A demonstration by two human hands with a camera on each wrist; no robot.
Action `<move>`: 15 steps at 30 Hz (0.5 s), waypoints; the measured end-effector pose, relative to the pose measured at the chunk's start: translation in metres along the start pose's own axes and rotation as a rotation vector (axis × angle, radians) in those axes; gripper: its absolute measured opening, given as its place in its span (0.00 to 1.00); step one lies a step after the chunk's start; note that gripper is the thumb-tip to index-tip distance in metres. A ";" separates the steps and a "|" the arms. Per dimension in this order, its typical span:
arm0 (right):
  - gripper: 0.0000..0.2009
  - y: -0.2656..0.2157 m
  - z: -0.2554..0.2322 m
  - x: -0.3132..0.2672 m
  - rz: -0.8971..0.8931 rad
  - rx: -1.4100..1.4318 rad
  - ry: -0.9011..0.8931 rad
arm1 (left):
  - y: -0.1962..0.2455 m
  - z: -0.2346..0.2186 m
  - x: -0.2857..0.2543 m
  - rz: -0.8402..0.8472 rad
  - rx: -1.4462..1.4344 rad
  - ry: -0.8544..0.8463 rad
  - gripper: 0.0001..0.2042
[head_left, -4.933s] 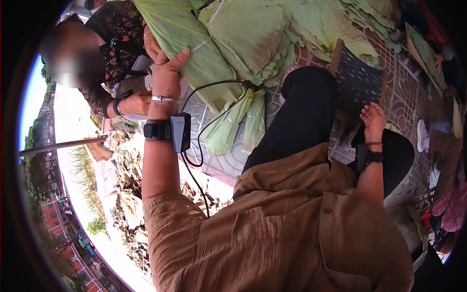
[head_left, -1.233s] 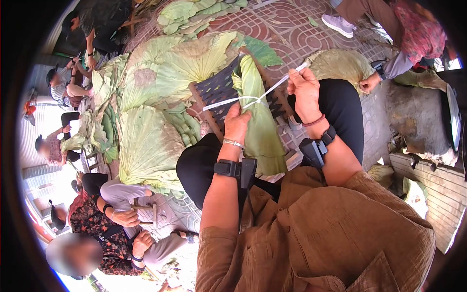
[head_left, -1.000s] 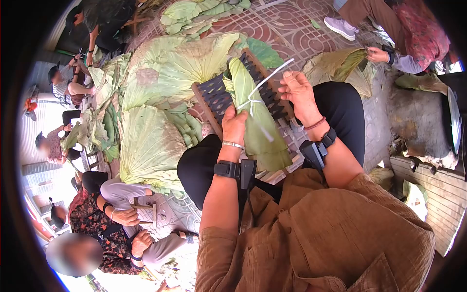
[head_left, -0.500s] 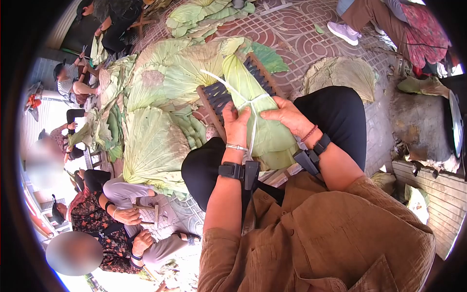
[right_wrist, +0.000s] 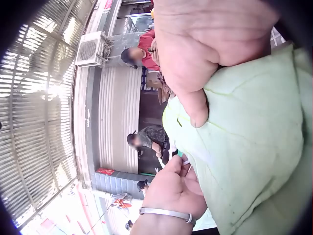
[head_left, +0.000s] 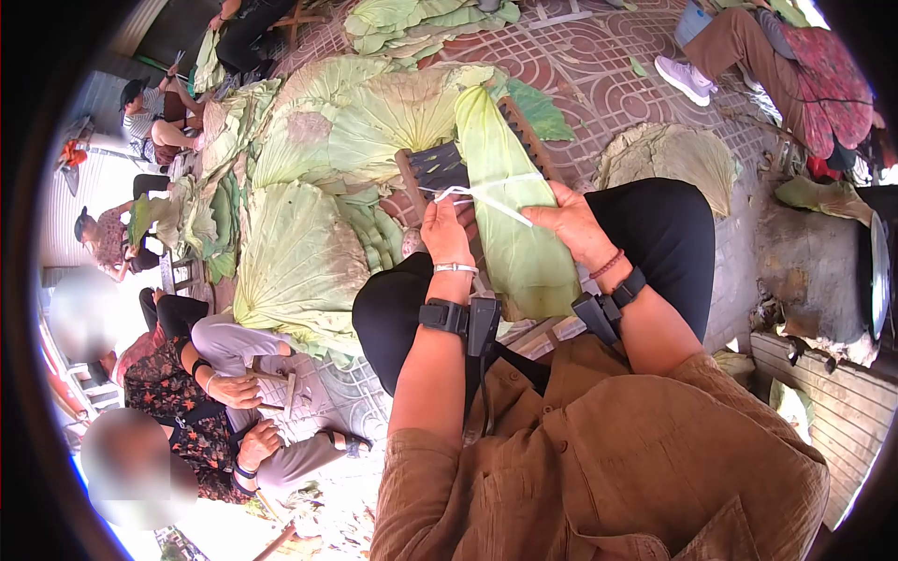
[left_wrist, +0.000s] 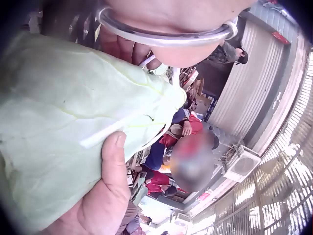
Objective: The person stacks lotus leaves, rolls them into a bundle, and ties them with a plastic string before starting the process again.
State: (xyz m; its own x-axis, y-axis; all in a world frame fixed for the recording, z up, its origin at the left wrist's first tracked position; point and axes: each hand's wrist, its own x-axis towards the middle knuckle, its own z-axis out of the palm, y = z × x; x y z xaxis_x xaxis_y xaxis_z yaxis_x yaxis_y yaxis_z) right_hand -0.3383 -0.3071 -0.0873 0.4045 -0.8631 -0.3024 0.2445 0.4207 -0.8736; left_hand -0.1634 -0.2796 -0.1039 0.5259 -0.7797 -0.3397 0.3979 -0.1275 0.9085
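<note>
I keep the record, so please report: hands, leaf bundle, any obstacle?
Left hand pinches white string. Right hand grips leaf bundle. String lies across bundle. Nothing seen blocking either hand.

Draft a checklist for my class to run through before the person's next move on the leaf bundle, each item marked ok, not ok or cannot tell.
1. Right grip holding the lotus-leaf bundle: ok.
2. Left grip pinching the white strip: ok.
3. Strip crossing the bundle's upper face: ok.
4. Strip's loose tail tucked away: not ok, it lies exposed on the leaf.
5. Tie tight enough: cannot tell.
</note>
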 end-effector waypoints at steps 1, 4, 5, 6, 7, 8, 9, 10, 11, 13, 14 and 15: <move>0.15 -0.001 0.000 0.000 -0.007 0.065 0.009 | 0.012 0.004 -0.007 -0.108 -0.074 0.056 0.10; 0.15 -0.005 -0.004 0.001 0.006 0.197 -0.030 | 0.014 -0.003 -0.003 -0.097 -0.119 0.072 0.12; 0.16 -0.009 -0.005 0.001 0.034 0.295 -0.046 | 0.017 -0.005 -0.003 -0.097 -0.153 0.072 0.12; 0.16 -0.012 -0.008 0.001 0.044 0.372 -0.052 | 0.019 -0.009 0.001 -0.104 -0.237 0.084 0.13; 0.17 -0.014 -0.014 0.002 0.060 0.458 -0.094 | 0.021 -0.013 0.004 -0.090 -0.251 0.111 0.13; 0.18 -0.020 -0.014 -0.001 0.061 0.496 -0.079 | 0.026 -0.015 0.005 -0.099 -0.314 0.145 0.14; 0.19 -0.026 -0.012 -0.005 0.061 0.533 -0.065 | 0.031 -0.017 0.007 -0.105 -0.380 0.178 0.14; 0.20 -0.028 -0.011 -0.005 0.042 0.478 -0.040 | 0.036 -0.017 0.007 -0.087 -0.371 0.200 0.15; 0.20 -0.029 -0.011 -0.005 0.022 0.422 -0.015 | 0.041 -0.018 0.006 -0.058 -0.368 0.208 0.14; 0.19 -0.022 -0.015 -0.001 0.011 0.339 -0.017 | 0.045 -0.023 0.009 -0.024 -0.457 0.227 0.14; 0.18 -0.017 -0.018 0.002 -0.008 0.261 0.005 | 0.051 -0.024 0.007 -0.002 -0.486 0.248 0.13; 0.17 -0.011 -0.017 0.003 -0.025 0.184 0.026 | 0.057 -0.027 0.005 0.022 -0.521 0.262 0.13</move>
State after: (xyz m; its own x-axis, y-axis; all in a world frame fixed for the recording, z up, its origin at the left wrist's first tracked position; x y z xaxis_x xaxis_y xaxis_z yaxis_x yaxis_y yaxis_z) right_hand -0.3549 -0.3192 -0.0849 0.3742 -0.8797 -0.2934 0.4122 0.4412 -0.7972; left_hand -0.1175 -0.2747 -0.0602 0.6803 -0.5927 -0.4311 0.6672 0.2576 0.6989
